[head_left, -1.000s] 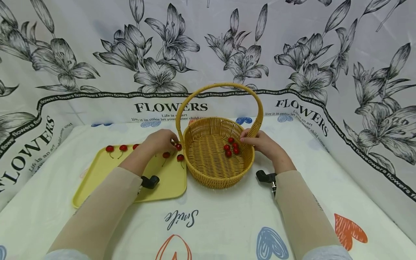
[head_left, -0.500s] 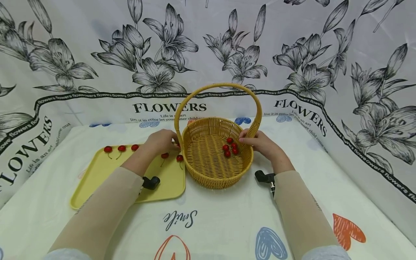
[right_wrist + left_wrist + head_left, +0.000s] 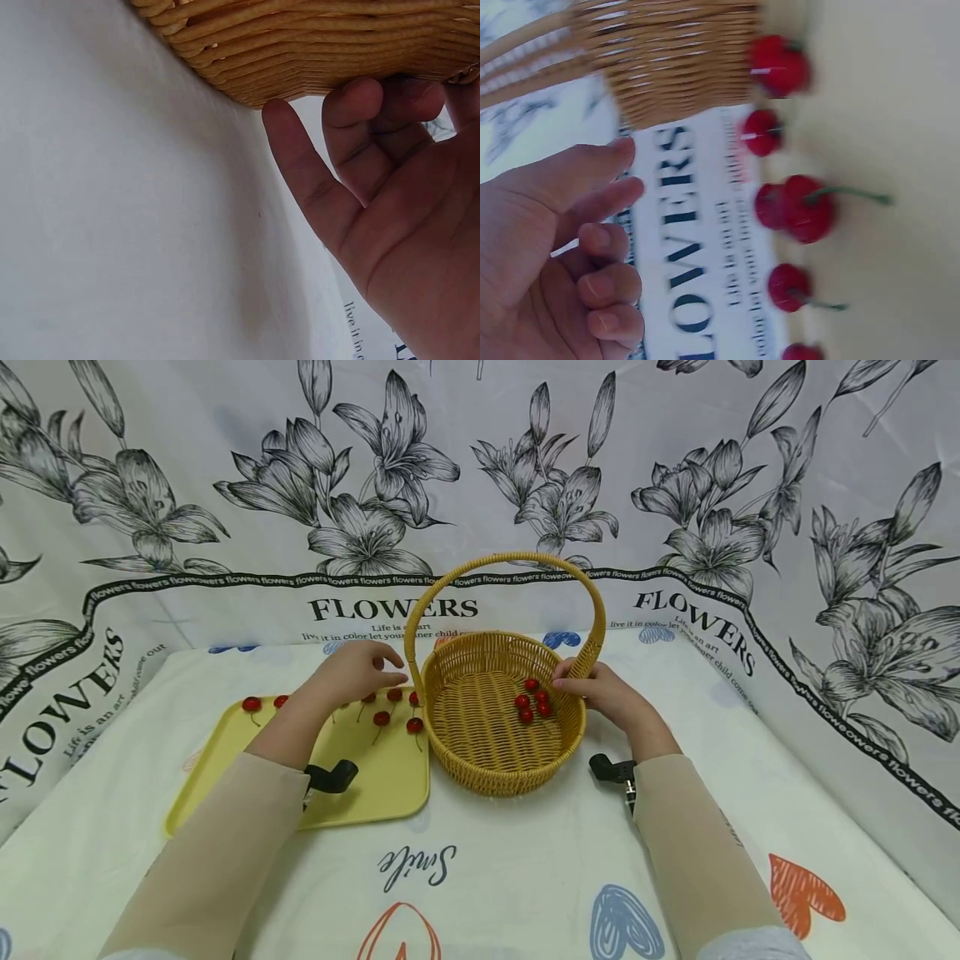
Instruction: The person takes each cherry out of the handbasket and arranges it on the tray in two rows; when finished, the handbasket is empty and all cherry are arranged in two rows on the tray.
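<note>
My left hand hovers over the back of a yellow tray, just left of the basket handle. Its thumb and index finger are apart with nothing between them; the other fingers curl loosely in the left wrist view. Several red cherries with green stems lie on the tray, among them a cherry by the basket and a cherry below the hand. My right hand grips the right side of a woven basket at the handle's foot, thumb over the rim, fingers against the outer wall. Several cherries lie inside the basket.
The basket's tall arched handle rises between the hands. A white cloth printed with hearts and lettering covers the table. Behind stands a flower-printed curtain. Black wrist cameras are strapped to both wrists.
My left hand first reached to a cherry at the tray's back right corner, then drew back left and up without it; the cherry lies there. The right hand keeps its grip on the basket.
</note>
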### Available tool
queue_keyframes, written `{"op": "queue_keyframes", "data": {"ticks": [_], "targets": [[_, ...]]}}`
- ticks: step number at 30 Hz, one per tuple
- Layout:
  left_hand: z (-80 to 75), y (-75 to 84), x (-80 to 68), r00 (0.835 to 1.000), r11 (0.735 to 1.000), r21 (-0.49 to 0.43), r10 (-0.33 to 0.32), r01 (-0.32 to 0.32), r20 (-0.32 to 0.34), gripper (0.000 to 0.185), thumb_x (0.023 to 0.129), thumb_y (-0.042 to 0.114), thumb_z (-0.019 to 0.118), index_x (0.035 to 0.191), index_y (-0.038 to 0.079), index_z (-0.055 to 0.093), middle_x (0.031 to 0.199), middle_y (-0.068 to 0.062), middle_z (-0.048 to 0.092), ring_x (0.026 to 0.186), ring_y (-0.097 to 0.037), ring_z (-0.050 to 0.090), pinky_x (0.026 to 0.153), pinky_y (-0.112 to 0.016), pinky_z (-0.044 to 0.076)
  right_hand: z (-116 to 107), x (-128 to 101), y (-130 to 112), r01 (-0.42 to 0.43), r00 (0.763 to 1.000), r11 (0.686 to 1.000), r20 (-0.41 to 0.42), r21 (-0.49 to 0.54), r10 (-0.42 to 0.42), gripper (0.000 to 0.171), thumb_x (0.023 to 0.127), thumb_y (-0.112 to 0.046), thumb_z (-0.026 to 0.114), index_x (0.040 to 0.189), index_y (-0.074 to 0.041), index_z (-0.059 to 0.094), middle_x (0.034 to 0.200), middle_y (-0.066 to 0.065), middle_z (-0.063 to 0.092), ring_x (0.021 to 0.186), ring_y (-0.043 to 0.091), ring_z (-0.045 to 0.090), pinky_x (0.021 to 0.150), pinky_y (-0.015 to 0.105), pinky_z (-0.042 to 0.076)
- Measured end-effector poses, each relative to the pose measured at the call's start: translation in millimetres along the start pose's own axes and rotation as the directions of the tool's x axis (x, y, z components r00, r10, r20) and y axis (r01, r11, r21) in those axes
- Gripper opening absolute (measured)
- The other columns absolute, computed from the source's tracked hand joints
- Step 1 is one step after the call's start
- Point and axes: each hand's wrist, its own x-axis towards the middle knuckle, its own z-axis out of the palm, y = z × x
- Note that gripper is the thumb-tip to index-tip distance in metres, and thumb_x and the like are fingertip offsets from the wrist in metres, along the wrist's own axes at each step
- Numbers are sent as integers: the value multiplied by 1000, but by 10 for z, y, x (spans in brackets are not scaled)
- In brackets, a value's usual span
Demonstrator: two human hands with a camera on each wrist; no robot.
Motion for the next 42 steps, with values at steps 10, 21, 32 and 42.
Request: {"op": "queue_keyframes", "data": {"ticks": [10,21,32,42], "targets": [[-414,208,-479,934,908,-418,-132,-20,-332,38,99,42,67,125,14,70,83,-3,56,71,-22,43,65,-37,38,-42,-24,-9,2,1000,1000,-6,-9,-2,34,101,-20,65,123,4,57,130,20,60,122,33,58,102,50,46],[-307,981,-680,855,833,-420,115,-360,-506,19,98,18,72,114,8,72,75,-6,49,61,-19,41,53,-28,35,-98,-28,16,7,1000,1000,-7,0,-7,29,100,-22,67,118,-1,60,129,18,61,123,33,57,104,53,44],[261,1460,-343,830,808,-264,423,-527,-363,13,95,14,75,106,8,74,71,-1,48,66,-17,43,59,-30,36,-94,-11,31,22,1000,1000,-5,-4,-22,26,100,-23,67,116,-3,61,126,17,61,120,31,58,101,51,47],[769,1660,214,947,940,127,306,-317,99,20,97,25,73,114,15,77,94,3,69,81,-14,58,67,-31,49,-30,-14,8,47,998,999,32,0,-47,32,101,-22,66,120,2,60,124,21,62,118,33,59,101,51,47]]}}
